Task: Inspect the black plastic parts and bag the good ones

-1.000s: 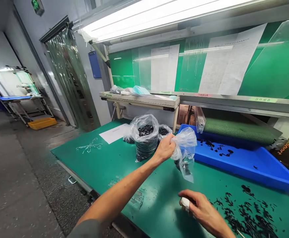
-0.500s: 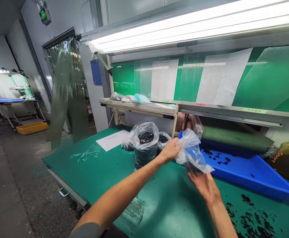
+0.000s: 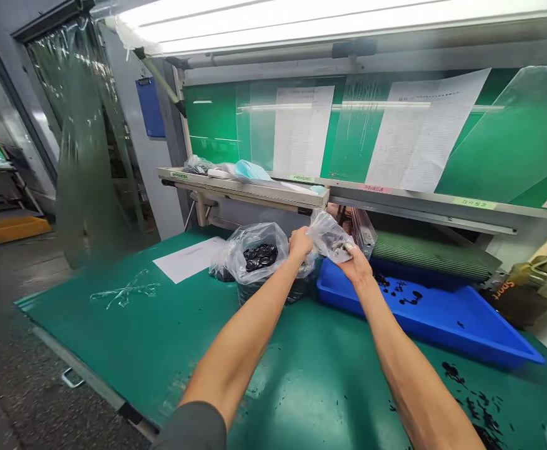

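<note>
Both my arms reach forward over the green bench (image 3: 170,325). My left hand (image 3: 300,242) is closed on the top of a small clear plastic bag (image 3: 330,236) with a few dark bits inside. My right hand (image 3: 356,267) cups the same bag from below, fingers curled against it. The bag is lifted above the left end of a blue tray (image 3: 442,319). Just left of my hands stands a larger clear bag (image 3: 254,256) filled with small black parts.
Loose black parts lie in the blue tray and on the bench at the lower right (image 3: 470,394). A white sheet (image 3: 189,259) and clear plastic strips (image 3: 123,291) lie at the left. A shelf (image 3: 245,187) runs behind, with a plastic strip curtain (image 3: 85,137) beyond.
My right hand rose from the bench to the bag and now supports it from below. Both hands carried the bag up and away, toward the shelf. The view shifted right.
</note>
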### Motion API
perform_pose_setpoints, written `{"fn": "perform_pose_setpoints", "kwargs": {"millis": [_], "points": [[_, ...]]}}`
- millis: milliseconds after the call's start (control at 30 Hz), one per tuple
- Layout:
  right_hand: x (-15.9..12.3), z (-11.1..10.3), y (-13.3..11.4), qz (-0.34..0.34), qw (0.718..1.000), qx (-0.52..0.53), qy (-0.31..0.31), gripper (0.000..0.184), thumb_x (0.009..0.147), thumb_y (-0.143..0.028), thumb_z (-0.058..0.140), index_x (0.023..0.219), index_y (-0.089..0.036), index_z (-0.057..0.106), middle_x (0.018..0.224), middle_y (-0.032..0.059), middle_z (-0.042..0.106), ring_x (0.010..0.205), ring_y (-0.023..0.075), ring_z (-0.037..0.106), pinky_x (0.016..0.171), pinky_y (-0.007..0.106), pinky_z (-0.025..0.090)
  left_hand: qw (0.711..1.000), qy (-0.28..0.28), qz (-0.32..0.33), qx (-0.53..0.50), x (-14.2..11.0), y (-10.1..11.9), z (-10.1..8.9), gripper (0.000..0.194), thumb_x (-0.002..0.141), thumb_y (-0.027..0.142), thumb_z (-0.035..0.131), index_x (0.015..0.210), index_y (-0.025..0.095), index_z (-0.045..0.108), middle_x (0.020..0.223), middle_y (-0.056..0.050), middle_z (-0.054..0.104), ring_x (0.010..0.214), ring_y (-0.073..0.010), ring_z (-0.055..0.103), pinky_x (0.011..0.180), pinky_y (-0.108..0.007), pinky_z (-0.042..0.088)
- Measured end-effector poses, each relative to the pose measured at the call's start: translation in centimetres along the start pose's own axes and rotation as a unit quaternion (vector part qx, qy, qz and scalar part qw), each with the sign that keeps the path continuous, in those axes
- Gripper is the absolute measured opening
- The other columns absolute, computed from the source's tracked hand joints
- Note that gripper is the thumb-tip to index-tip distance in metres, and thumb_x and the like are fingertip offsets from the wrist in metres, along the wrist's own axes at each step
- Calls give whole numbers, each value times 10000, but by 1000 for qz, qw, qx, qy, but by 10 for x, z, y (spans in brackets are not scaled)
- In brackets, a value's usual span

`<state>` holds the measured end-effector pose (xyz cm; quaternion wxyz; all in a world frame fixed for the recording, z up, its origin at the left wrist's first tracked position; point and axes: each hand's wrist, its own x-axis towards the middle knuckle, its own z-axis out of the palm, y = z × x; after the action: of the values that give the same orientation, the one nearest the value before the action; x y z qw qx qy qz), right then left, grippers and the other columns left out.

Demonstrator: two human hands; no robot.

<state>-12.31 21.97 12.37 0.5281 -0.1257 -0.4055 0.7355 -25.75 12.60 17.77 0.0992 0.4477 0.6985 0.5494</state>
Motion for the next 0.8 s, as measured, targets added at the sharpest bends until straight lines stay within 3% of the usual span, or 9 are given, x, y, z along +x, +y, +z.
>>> {"fn": "perform_pose_setpoints", "kwargs": {"millis": [100,200,433,800], "points": [[13,2,14,-33,999,-21,-14,171,804,-201,661,962,-164,607,935,9,665,821,145,637,790,369,541,995,93,-23,18,-10,-3,10,379,766,79,517,1128,182,565,1201,-148,568,1134,-273,516,930,-385,408],[19,4,22,-58,997,-39,-28,197,852,-258,634,1010,-142,610,994,39,652,842,154,630,763,352,533,991,134,1,27,-34,-4,26,446,791,45,457,1217,173,503,1298,-159,486,1227,-254,460,1011,-390,357],[24,9,22,-94,992,-73,-45,199,828,-214,648,1012,-147,613,946,17,651,817,140,618,767,330,511,991,96,85,37,-79,-11,59,375,820,36,425,1124,170,599,1229,-122,565,1165,-247,519,989,-376,405],[23,15,20,-136,977,-161,-34,360,627,-242,708,967,-217,592,909,-29,647,820,134,606,797,295,479,990,122,68,8,-83,-20,69,431,814,46,443,1209,184,547,1312,-141,523,1244,-267,469,1038,-431,388]]}}
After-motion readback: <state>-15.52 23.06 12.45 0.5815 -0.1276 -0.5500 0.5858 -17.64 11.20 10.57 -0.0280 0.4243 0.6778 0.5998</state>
